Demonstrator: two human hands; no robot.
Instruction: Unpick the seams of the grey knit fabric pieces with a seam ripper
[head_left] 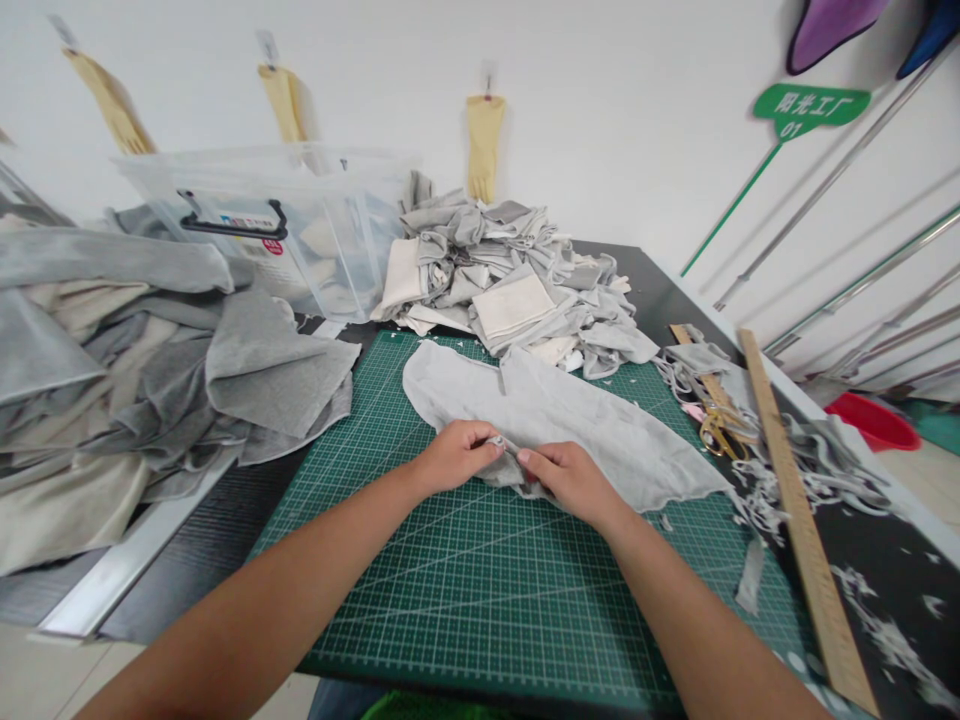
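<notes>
Both hands pinch the near edge of a pale grey fabric piece lying on the green cutting mat: left hand and right hand closed tight on it, thumbs nearly touching. Clear plastic bin behind holds folded cloth, red sticker unreadable. Green wall sign reads "01". Scissors and wooden ruler lie right, on the black table

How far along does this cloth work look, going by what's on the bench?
Seemingly done: a stack of folded grey pieces at the back, and trimmings by the scissors. In hand: left hand and right hand pinch the near edge of one grey cloth on the green cutting mat. Seemingly left: the loose heap of fabric on the left.
</notes>
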